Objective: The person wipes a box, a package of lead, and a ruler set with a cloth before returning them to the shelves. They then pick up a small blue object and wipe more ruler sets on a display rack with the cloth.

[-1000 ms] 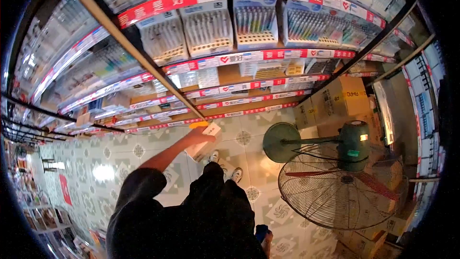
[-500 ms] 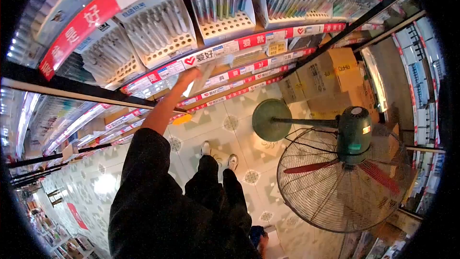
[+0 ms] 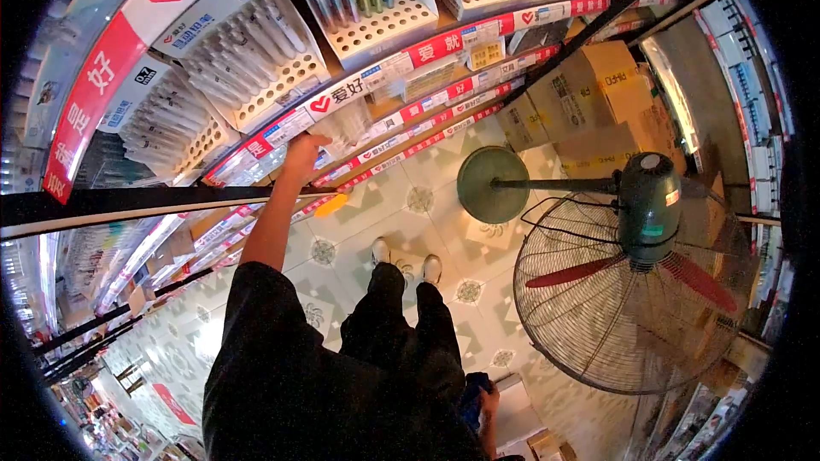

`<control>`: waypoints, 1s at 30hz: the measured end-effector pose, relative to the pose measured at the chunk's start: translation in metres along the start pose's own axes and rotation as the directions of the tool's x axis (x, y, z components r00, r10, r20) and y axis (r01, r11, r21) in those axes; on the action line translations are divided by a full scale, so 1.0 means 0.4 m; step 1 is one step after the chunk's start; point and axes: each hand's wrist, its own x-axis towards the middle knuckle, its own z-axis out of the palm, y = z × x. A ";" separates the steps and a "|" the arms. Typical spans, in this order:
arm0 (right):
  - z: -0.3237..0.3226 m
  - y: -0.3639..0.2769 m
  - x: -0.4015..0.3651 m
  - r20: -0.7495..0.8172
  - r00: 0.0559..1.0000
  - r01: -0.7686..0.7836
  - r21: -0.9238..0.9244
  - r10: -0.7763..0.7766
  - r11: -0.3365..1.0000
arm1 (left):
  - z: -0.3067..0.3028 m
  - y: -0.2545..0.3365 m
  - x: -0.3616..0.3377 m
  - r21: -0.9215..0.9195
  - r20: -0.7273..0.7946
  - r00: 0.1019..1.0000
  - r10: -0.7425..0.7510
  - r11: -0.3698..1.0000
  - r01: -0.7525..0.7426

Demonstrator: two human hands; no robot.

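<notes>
My left hand (image 3: 303,155) reaches into the lower shelf, under the red-and-white label strip. Its thumb and fingers are at the left edge of a pale, see-through box (image 3: 348,130), which they appear to grip; some of the fingers are hidden. Low in the view, my right hand (image 3: 489,403) is closed around a dark blue, cloth-like bundle (image 3: 474,394). Above the left hand stand white holder boxes of pens (image 3: 252,47), with punched holes in their trays.
A large green floor fan (image 3: 645,213) with a wire cage and red blades stands on the right. Cardboard boxes (image 3: 598,85) are stacked behind it. A dark shelf frame bar (image 3: 154,205) crosses at left. An open carton (image 3: 517,414) sits beside my right hand.
The pale box, tilted out in front of the shelf before, now sits further in on the lower shelf. My left hand has moved left and slightly down; more of my right hand shows.
</notes>
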 end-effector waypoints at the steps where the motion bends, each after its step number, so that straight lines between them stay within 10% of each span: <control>1: 0.007 -0.043 -0.028 -0.034 0.999 0.011 0.005 -0.011 1.000 | -0.026 -0.058 0.050 -0.230 0.065 0.998 0.009 0.973 0.006; 6: -0.007 -0.181 -0.107 0.015 1.000 0.011 0.075 -0.012 0.997 | -0.125 -0.216 0.274 -0.504 0.179 0.950 0.254 0.853 -0.133; 7: -0.005 -0.220 -0.138 -0.013 1.000 0.003 0.020 -0.002 1.000 | -0.101 -0.172 0.235 0.215 0.262 0.825 0.501 0.803 -0.556; 8: -0.003 -0.260 -0.169 -0.041 0.999 -0.009 -0.035 0.008 0.999 | -0.077 -0.127 0.195 0.776 0.323 0.631 0.706 0.185 -0.603; 9: -0.002 -0.258 -0.177 -0.039 0.999 -0.011 -0.048 0.009 0.999 | -0.098 -0.174 0.240 0.137 0.151 0.846 0.511 0.837 -0.530; 10: -0.002 -0.240 -0.181 -0.029 1.000 -0.004 -0.047 0.003 0.999 | -0.115 -0.220 0.289 -0.619 0.236 0.950 0.205 0.785 -0.016; 13: -0.006 -0.136 -0.160 0.010 1.000 0.008 -0.022 -0.008 1.000 | -0.083 -0.199 0.243 -0.082 0.204 0.935 0.289 0.957 -0.278; 14: -0.005 -0.113 -0.151 0.015 1.000 0.002 -0.017 -0.002 1.000 | -0.048 -0.124 0.187 -0.367 0.252 0.957 0.141 0.929 -0.041; 17: 0.002 -0.085 -0.143 0.000 1.000 0.025 -0.012 -0.025 1.000 | -0.037 -0.118 0.174 -0.375 0.219 0.970 0.105 0.927 -0.016; 21: -0.010 -0.147 -0.153 0.040 0.987 0.153 0.009 -0.153 0.988 | -0.043 -0.147 0.189 -0.042 0.204 0.962 0.182 0.983 -0.177; 24: -0.001 -0.104 -0.110 -0.007 0.996 0.095 0.012 -0.094 0.995 | -0.064 -0.114 0.169 0.542 0.314 0.886 0.341 0.702 -0.462; 25: -0.001 -0.083 -0.101 -0.011 0.995 0.100 0.000 -0.100 0.995 | -0.041 -0.064 0.138 0.521 0.200 0.966 0.164 0.817 -0.247; 30: 0.020 -0.099 -0.085 0.022 0.995 0.098 -0.101 -0.096 0.990 | -0.065 -0.087 0.211 0.815 0.207 0.972 0.109 0.531 -0.232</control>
